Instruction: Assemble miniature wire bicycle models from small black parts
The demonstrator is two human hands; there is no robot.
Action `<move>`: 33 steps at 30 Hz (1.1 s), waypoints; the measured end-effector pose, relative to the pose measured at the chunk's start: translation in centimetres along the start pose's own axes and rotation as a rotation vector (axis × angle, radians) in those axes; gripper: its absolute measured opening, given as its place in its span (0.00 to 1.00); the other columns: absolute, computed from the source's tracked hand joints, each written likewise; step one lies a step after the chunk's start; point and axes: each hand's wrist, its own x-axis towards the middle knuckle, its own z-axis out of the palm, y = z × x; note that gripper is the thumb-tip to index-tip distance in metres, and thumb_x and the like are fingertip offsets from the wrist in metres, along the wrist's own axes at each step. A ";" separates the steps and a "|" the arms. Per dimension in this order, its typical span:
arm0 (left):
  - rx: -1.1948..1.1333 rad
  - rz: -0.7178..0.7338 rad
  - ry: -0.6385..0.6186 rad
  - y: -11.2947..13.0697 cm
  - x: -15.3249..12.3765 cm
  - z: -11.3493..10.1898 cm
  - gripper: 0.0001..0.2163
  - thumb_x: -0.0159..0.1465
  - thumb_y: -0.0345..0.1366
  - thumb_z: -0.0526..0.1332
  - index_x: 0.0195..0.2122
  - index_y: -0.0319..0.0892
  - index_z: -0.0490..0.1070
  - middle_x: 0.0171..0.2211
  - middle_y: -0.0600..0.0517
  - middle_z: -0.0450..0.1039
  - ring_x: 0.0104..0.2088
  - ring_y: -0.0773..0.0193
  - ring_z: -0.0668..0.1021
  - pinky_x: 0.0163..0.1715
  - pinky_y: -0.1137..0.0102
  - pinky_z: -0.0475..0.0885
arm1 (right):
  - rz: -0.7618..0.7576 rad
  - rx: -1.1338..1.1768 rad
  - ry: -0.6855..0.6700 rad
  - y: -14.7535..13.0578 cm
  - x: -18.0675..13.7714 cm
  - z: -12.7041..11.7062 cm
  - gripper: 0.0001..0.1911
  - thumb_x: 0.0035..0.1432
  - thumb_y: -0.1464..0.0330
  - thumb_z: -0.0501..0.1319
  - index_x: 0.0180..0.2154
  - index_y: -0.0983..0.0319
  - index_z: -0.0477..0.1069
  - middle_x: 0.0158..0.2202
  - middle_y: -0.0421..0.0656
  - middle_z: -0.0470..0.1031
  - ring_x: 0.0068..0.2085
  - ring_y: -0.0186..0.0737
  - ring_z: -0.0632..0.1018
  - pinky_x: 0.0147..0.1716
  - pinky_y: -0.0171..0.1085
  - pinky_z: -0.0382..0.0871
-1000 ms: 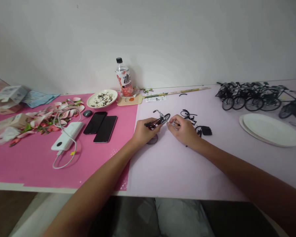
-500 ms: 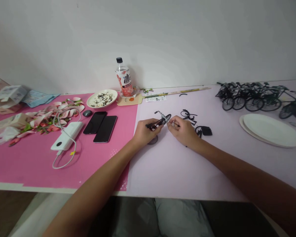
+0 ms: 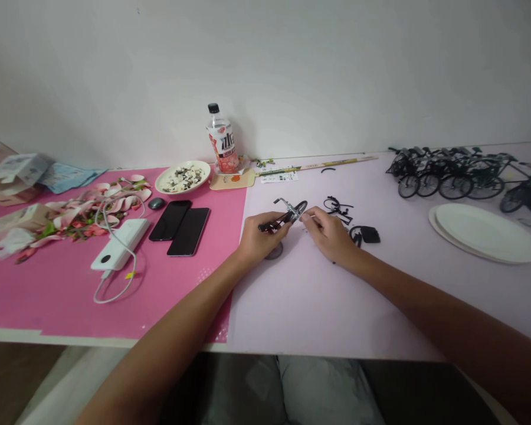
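A small model bicycle with silver handlebars and a dark front wheel is pinched in my left hand, above the pale sheet. Another dark wheel shows just below that hand; I cannot tell if it is joined to the bicycle. My right hand is closed, thumb and forefinger together at the silver part beside the front wheel. Whatever lies between those fingertips is too small to make out. Loose black bicycle parts lie beyond my right hand, and a black piece sits to its right.
Several assembled model bicycles stand at the back right, behind white oval plates. To the left are two phones, a white power bank with a cable, a bowl and scattered petals. A drink bottle stands near the wall.
My right fingers have shifted slightly at the front wheel and are drawn closer together. The bicycle has tilted a little in my left hand, which stays in nearly the same place.
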 end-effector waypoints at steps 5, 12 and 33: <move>0.000 -0.016 0.011 0.0 0.0 0.0 0.11 0.62 0.41 0.70 0.42 0.40 0.85 0.31 0.50 0.83 0.29 0.65 0.78 0.31 0.72 0.73 | -0.026 0.036 0.058 0.0 -0.1 0.2 0.13 0.68 0.54 0.58 0.38 0.57 0.66 0.19 0.32 0.59 0.21 0.35 0.62 0.24 0.36 0.55; 0.019 -0.007 -0.020 0.1 0.1 -0.2 0.11 0.63 0.40 0.69 0.41 0.40 0.85 0.31 0.49 0.83 0.29 0.65 0.78 0.32 0.72 0.73 | -0.040 0.012 0.015 -0.2 0.1 -0.1 0.20 0.72 0.54 0.50 0.36 0.59 0.72 0.25 0.40 0.73 0.25 0.38 0.72 0.29 0.38 0.63; -0.009 -0.002 -0.007 -0.5 0.1 0.1 0.10 0.63 0.39 0.69 0.42 0.40 0.83 0.32 0.51 0.82 0.28 0.67 0.77 0.31 0.73 0.71 | -0.025 0.056 0.035 0.7 0.2 0.2 0.16 0.70 0.54 0.56 0.37 0.59 0.71 0.22 0.36 0.66 0.23 0.36 0.67 0.27 0.36 0.60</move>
